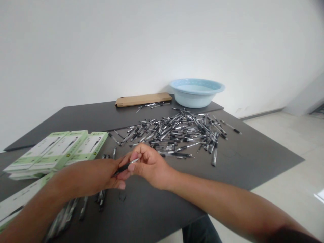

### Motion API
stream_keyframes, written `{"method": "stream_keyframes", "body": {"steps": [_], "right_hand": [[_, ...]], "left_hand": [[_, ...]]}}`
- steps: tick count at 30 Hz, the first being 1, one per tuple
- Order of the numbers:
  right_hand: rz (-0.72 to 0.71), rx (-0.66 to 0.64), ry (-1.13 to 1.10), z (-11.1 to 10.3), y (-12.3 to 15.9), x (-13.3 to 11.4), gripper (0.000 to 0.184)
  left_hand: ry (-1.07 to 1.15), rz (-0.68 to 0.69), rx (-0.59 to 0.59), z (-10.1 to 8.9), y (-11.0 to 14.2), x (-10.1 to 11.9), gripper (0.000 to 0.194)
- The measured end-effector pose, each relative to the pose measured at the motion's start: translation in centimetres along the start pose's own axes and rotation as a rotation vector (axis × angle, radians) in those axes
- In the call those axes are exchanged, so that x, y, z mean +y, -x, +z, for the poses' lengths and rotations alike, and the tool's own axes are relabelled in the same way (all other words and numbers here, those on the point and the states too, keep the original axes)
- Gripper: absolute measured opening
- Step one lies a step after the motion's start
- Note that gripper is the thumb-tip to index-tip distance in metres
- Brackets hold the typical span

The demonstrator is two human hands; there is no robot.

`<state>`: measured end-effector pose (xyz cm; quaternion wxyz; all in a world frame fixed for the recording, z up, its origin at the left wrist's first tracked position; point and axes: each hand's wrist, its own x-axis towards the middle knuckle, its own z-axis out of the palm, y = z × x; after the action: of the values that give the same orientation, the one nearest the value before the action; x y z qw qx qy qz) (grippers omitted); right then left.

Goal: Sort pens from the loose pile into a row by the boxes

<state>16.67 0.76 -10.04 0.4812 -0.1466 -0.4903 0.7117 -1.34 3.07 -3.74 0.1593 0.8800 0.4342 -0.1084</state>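
A black pen [125,167] with a pale, shiny end slants between my two hands above the front of the table. My right hand [154,170] is closed on it, with the thumb pressed against the pen near its pale end. My left hand [111,173] reaches in from the left and meets the right one. Its thumb stands apart below the pen, and its fingers stretch toward my right hand, partly hidden behind it. The pen's dark end lies against the left hand. Behind the hands spreads a large heap of clear and black pens [174,130].
Green-and-white pen boxes [54,152] are stacked on the left, with another box [22,199] nearer. Several pens [63,217] lie under my left forearm. At the back of the dark table [240,158] are a flat brown cardboard piece [144,99] and a light blue basin [196,98].
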Motion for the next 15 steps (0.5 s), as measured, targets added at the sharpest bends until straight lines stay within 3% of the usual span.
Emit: {"method": "stream_keyframes", "body": {"steps": [3, 6, 7, 10, 12, 15], "right_hand": [[-0.021, -0.07, 0.03, -0.4, 0.1, -1.0, 0.04], [-0.097, -0.172, 0.256, -2.1, 0.2, -3.1, 0.024], [-0.148, -0.146, 0.381, -3.1, 0.1, -3.9, 0.019], [-0.267, 0.259, 0.828, -6.9, -0.4, -6.4, 0.011], [-0.184, 0.407, 1.257, -9.2, -0.7, -7.4, 0.009], [0.107, 0.256, 1.627, -10.9, -0.8, -7.7, 0.01]], "left_hand": [[0.013, -0.005, -0.099, -0.8, 0.4, 0.5, 0.032], [-0.027, -0.052, -0.052, -1.4, 0.7, 0.3, 0.05], [-0.044, -0.067, -0.052, -1.5, 0.8, 0.2, 0.056], [-0.071, -0.107, -0.126, -1.6, 1.0, -0.1, 0.065], [-0.084, -0.14, -0.193, -1.7, 1.0, -0.1, 0.07], [-0.081, -0.168, -0.241, -1.8, 0.8, 0.3, 0.074]]}}
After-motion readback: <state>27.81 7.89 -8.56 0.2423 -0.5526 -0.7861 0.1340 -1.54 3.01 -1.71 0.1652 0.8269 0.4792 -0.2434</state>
